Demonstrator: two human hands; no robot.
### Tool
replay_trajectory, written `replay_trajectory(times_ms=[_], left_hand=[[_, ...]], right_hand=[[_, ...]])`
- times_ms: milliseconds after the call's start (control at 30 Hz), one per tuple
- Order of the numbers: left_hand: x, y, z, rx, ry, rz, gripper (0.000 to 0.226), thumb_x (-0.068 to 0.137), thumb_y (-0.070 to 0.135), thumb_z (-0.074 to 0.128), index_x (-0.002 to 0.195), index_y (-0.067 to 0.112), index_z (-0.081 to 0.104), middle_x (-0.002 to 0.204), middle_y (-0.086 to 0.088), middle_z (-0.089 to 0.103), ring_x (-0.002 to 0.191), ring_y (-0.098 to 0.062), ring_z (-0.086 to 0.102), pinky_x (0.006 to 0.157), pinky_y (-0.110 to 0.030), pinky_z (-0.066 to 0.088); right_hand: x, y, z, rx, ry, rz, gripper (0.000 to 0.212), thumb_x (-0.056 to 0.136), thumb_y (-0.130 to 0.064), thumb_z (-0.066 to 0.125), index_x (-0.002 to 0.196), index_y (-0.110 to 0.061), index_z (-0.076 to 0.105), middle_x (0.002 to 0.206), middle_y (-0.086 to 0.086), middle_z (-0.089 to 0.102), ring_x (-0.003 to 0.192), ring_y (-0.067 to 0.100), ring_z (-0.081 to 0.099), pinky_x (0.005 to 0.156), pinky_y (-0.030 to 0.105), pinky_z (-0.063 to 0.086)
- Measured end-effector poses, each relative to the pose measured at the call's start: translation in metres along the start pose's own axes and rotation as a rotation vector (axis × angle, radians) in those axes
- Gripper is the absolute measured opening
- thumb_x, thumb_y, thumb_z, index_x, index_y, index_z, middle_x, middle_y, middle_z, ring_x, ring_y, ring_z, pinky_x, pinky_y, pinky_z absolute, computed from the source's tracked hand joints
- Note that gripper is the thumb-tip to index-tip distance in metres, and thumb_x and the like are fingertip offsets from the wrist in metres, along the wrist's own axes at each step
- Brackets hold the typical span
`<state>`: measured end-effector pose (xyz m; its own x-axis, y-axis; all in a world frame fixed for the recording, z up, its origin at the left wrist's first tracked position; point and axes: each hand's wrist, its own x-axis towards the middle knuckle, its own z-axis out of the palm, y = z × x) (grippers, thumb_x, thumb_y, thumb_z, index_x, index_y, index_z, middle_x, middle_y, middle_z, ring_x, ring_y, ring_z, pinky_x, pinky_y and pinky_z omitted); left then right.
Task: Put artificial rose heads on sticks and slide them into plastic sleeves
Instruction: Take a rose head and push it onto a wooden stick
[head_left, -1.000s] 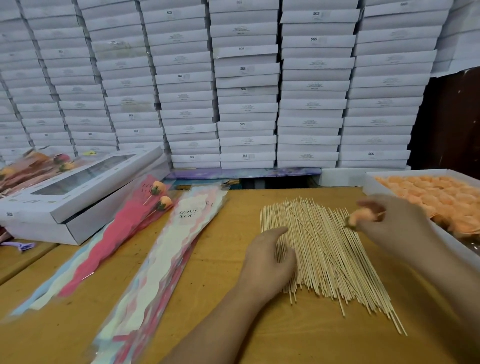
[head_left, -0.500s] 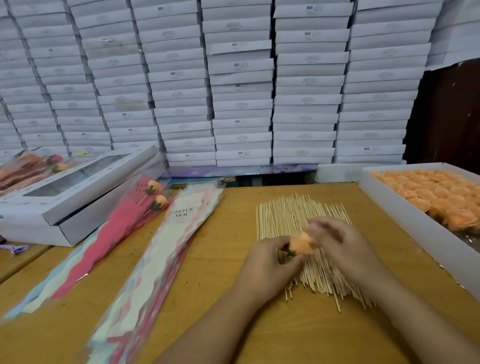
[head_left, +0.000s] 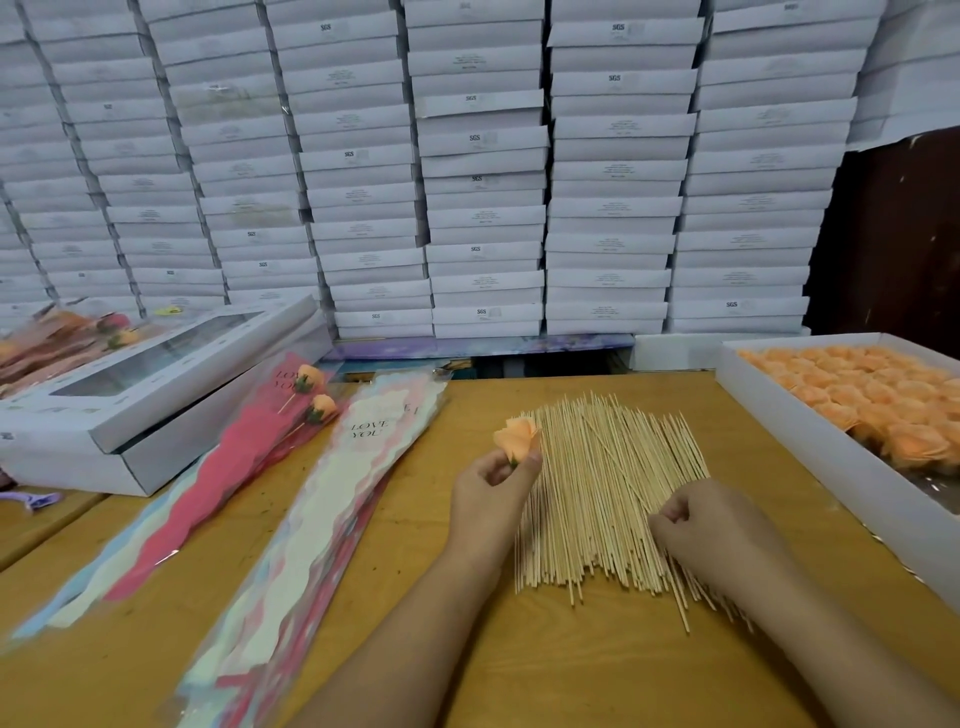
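My left hand (head_left: 491, 491) pinches an orange rose head (head_left: 517, 435) by its green base, just left of the pile of wooden sticks (head_left: 605, 483) on the table. Over the pile's right side, my right hand (head_left: 696, 525) has its fingers curled down among the sticks; whether it holds one I cannot tell. A stack of plastic "LOVE YOU" sleeves (head_left: 332, 509) lies left of the sticks. Further left, a pink sleeve (head_left: 218, 483) holds two finished roses (head_left: 322, 405) on sticks.
A white tray of orange rose heads (head_left: 878, 405) stands at the right edge of the wooden table (head_left: 587, 670). An open white window box (head_left: 150, 384) sits at the left, finished sleeved roses (head_left: 62, 338) behind it. Stacked white boxes (head_left: 483, 171) wall off the back.
My left hand has taken the rose head from my right hand and lifted it to the left of the pile. My right hand has dropped onto the sticks at the right.
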<state>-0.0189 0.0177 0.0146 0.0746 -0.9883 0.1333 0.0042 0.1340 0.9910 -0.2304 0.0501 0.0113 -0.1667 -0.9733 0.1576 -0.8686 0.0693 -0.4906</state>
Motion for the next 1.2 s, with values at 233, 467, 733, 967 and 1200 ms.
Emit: replay_trajectory(times_ms=[233,467,733,967,1200], left_hand=[[0.0,0.005,-0.003,-0.133,0.046,-0.148,0.027,0.087,0.042,0.074,0.101,0.019,0.075,0.096,0.003,0.078,0.087,-0.005,0.07,0.076,-0.023,0.05],[0.01,0.01,-0.016,-0.467,-0.031,-0.244,0.017,0.092,0.026,0.068,0.103,0.013,0.071,0.1,-0.002,0.077,0.085,-0.009,0.071,0.068,-0.022,0.056],[0.016,0.019,-0.031,-0.801,-0.052,-0.246,0.029,0.075,0.017,0.072,0.098,0.001,0.069,0.09,-0.012,0.076,0.07,-0.011,0.073,0.059,-0.021,0.059],[0.018,0.023,-0.04,-0.942,-0.037,-0.285,0.014,0.099,0.017,0.056,0.104,0.006,0.064,0.093,-0.012,0.077,0.07,-0.013,0.074,0.058,-0.024,0.06],[0.019,0.025,-0.042,-0.853,0.039,-0.268,0.023,0.103,0.03,0.05,0.101,0.013,0.064,0.098,-0.003,0.078,0.095,-0.014,0.07,0.077,-0.026,0.051]], right_hand=[[0.001,0.001,-0.007,0.156,-0.038,0.001,0.042,0.078,-0.023,0.065,0.048,-0.017,0.036,0.042,-0.006,0.029,0.038,0.012,0.026,0.046,0.023,0.023],[-0.011,-0.01,-0.023,0.494,0.093,-0.249,0.012,0.077,-0.029,0.07,0.066,-0.029,0.071,0.065,-0.007,0.068,0.056,0.005,0.059,0.049,0.016,0.048],[-0.011,-0.007,-0.024,0.457,0.044,-0.276,0.012,0.086,-0.019,0.072,0.078,-0.028,0.071,0.074,-0.015,0.071,0.069,0.003,0.066,0.056,0.016,0.051],[-0.006,0.002,-0.027,0.417,0.019,-0.288,0.024,0.092,-0.013,0.067,0.1,-0.035,0.071,0.085,-0.018,0.072,0.084,-0.005,0.065,0.072,0.016,0.048],[-0.002,0.008,-0.029,0.386,0.091,-0.322,0.018,0.087,-0.02,0.074,0.087,-0.038,0.075,0.076,-0.027,0.07,0.084,-0.014,0.062,0.06,0.01,0.045]])
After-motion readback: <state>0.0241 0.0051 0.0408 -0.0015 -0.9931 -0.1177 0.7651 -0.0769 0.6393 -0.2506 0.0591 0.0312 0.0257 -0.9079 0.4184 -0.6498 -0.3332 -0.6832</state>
